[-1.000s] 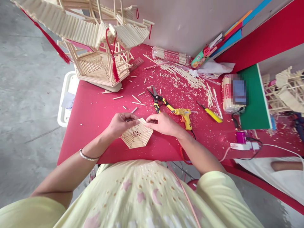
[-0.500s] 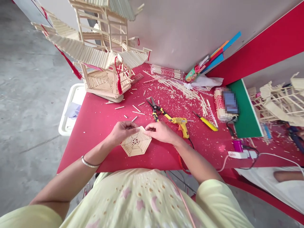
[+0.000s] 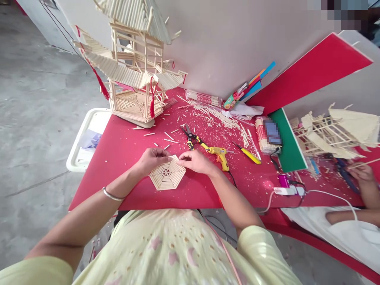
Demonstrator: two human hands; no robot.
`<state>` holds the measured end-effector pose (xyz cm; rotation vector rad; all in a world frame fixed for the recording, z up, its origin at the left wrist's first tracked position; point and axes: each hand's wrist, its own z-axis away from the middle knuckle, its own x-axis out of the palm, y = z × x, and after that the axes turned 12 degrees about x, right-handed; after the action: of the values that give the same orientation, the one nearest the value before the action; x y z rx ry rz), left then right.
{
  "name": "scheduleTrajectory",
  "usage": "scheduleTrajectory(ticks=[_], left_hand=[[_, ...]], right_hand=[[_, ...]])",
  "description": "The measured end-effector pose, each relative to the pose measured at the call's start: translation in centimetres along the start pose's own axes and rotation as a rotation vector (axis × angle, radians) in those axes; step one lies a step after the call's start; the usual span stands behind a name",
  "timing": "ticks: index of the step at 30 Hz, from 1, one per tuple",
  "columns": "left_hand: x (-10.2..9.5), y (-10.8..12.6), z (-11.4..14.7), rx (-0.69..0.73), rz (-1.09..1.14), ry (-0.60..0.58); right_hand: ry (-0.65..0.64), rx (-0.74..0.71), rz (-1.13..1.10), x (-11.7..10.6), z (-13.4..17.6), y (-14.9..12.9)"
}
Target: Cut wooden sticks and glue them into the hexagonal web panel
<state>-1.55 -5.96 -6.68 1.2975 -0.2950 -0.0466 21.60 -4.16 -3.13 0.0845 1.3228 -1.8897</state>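
Note:
A flat hexagonal panel of pale wooden sticks (image 3: 168, 174), laid in rings around a small star-like centre, is near the front edge of the red table (image 3: 118, 142). My left hand (image 3: 152, 160) grips its upper left edge, fingers closed. On the upper right edge, my right hand (image 3: 194, 161) pinches with thumb and fingers. Whether a small stick lies between the fingertips I cannot make out. Just beyond the hands are black-and-yellow cutting pliers (image 3: 191, 138) and a yellow glue gun (image 3: 220, 155).
A stick-built pavilion model (image 3: 133, 79) with red tassels stands at the back left. Loose sticks (image 3: 219, 113) and scraps cover the far table. A yellow-handled knife (image 3: 249, 154), a power strip (image 3: 289, 190) and a green board (image 3: 289, 138) are rightward. A co-worker's hand (image 3: 362, 172) is at far right.
The camera view has turned slightly to the right, bringing a co-worker's hand into sight. Both my hands keep their hold on the hexagonal panel, with little visible movement.

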Motion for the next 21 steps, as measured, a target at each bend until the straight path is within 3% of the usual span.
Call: scheduleTrajectory(ticks=[4, 12, 21], left_hand=[[-0.4, -0.1, -0.1, 0.015, -0.006, -0.021], [-2.0, 0.2, -0.6, 0.085, -0.081, -0.055], [-2.6, 1.0, -0.4, 0.124, -0.159, -0.044]], right_hand=[[-0.044, 0.005, -0.091, 0.3, -0.4, 0.0], [0.017, 0.002, -0.103, 1.6, -1.5, 0.2], [-0.021, -0.001, -0.222, 2.4, -2.6, 0.8]])
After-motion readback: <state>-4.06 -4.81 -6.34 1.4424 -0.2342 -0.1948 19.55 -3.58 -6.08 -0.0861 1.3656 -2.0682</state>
